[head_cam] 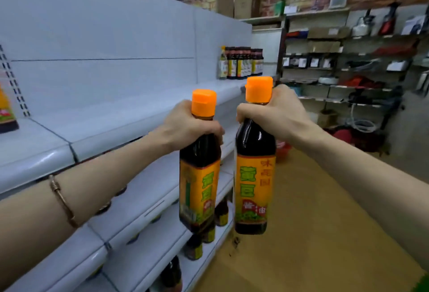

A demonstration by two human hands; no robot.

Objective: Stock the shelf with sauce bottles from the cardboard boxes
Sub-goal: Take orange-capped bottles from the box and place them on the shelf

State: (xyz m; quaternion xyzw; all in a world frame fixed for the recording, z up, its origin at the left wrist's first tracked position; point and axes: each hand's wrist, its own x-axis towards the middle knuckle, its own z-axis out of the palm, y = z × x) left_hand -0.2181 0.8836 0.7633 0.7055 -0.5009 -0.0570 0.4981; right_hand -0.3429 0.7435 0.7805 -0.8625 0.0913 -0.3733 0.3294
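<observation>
My left hand (pixel 190 124) grips the neck of a dark sauce bottle (pixel 199 182) with an orange cap and an orange label. In my right hand (pixel 274 115) is a second, matching sauce bottle (pixel 254 175), also held by the neck. Both bottles hang upright in the air, side by side, in front of the white shelf unit (pixel 116 115). Its upper shelf board runs along the left, level with my hands. A group of similar bottles (pixel 241 63) stands at the far end of that board. No cardboard box is in view.
More bottles (pixel 195 245) stand on the lower shelves beneath my arms. One orange-labelled bottle (pixel 5 110) shows at the left edge. Brown floor (pixel 313 233) stretches to the right. Wire racks (pixel 348 71) with mixed goods line the brick back wall.
</observation>
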